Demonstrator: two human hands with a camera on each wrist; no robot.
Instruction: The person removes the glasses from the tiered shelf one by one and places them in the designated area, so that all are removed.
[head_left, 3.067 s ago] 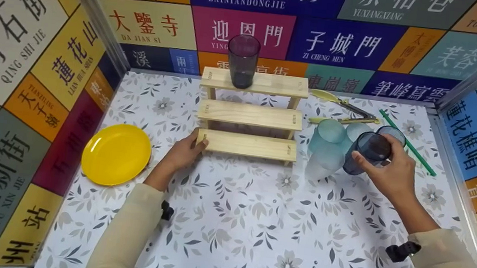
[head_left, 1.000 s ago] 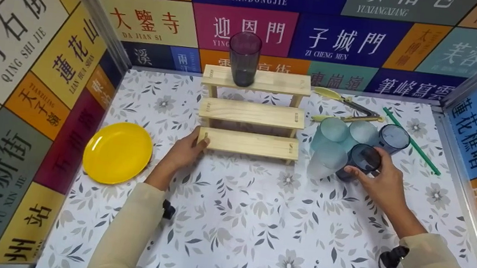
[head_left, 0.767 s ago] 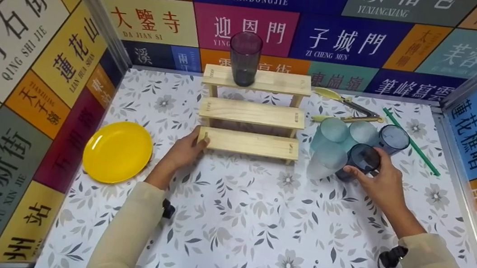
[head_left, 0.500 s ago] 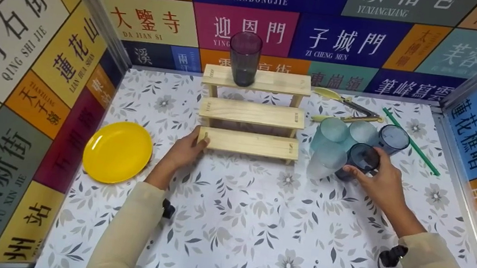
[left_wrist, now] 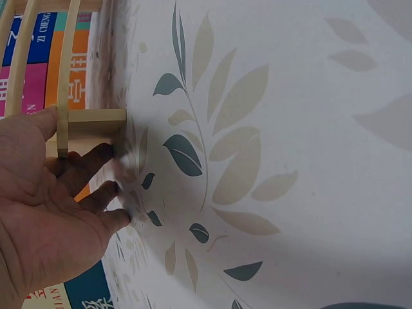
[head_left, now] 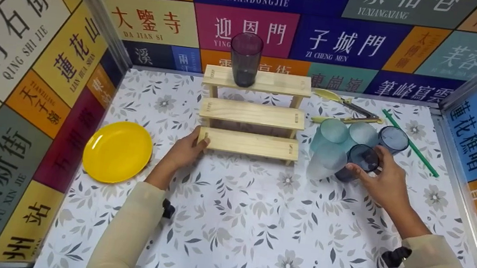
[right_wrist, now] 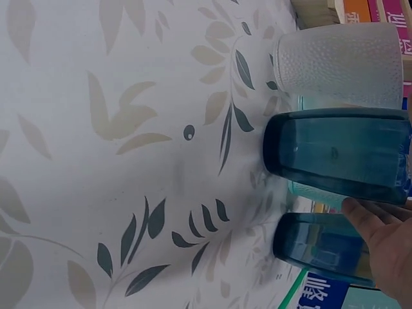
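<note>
My left hand [head_left: 184, 150] grips the left end of the bottom step of a three-tier wooden shelf rack [head_left: 248, 144], thumb on top and fingers lower down. A purple-grey tumbler [head_left: 245, 62] stands upright on its top tier. To the right, my right hand [head_left: 385, 177] holds a dark blue tumbler [right_wrist: 335, 154] near its rim, thumb on one side and fingers on the other. This tumbler is upright on the table. Beside it are a clear frosted tumbler [head_left: 327, 163], two teal tumblers [head_left: 332, 132] behind, and another blue tumbler [head_left: 394, 142].
A yellow plate [head_left: 118, 152] lies on the left of the flower-patterned table cover [head_left: 243, 244]. Behind the tumblers lie yellow-tipped tongs [head_left: 357, 107] and a green straw [head_left: 424, 157]. Printed panels [head_left: 242, 25] close in the back and sides.
From the earliest frame, my right hand has lowered the dark blue tumbler beside the clear one, forward of the other blue tumbler. Lately it has barely moved. My left hand stays on the rack.
</note>
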